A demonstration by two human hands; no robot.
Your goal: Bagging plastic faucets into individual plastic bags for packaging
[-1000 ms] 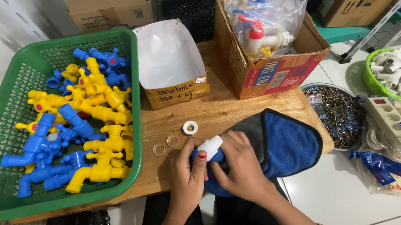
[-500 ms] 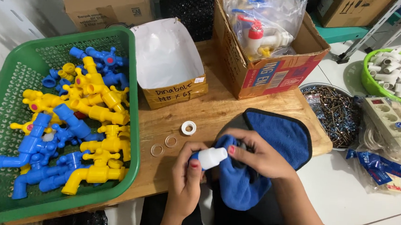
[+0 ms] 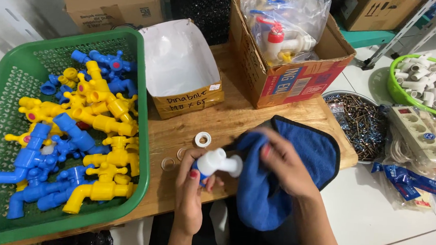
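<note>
1. Left hand (image 3: pixel 190 187): grip clamped around the body of a white plastic tap (image 3: pixel 218 163), thumb and fingers wrapped on its lower end; something blue shows under the fingers, too hidden to identify.
2. Tap location: held above the near edge of the wooden worktop (image 3: pixel 228 120), centre of view. Long axis runs roughly 9-to-3, spout end pointing toward 3 o'clock.
3. Right hand (image 3: pixel 282 160): grip closed on a blue cloth (image 3: pixel 274 193), bunched in the fingers. Sits at 3 o'clock of the tap, just beside the spout tip; cannot tell whether cloth and spout touch.
4. Key relation: spout points straight at the cloth-holding hand. Right hand is nearer the free end, left hand carries the weight.
5. Materials: tap is smooth, hard, glossy moulded plastic, cylindrical. Cloth is soft microfibre with a dark hem, hanging off the worktop edge.
6. White ring (image 3: pixel 203 139) and two clear washers (image 3: pixel 168 163) lie flat on the worktop at 11 o'clock of the tap, near.
7. Green perforated basket (image 3: pixel 5 97) at 9 o'clock, holding blue and yellow plastic taps (image 3: pixel 100 124).
8. Open lined cardboard box (image 3: pixel 181 69) at 12 o'clock, empty as far as visible; a larger carton (image 3: pixel 292 81) with bagged taps at 1 o'clock.
</note>
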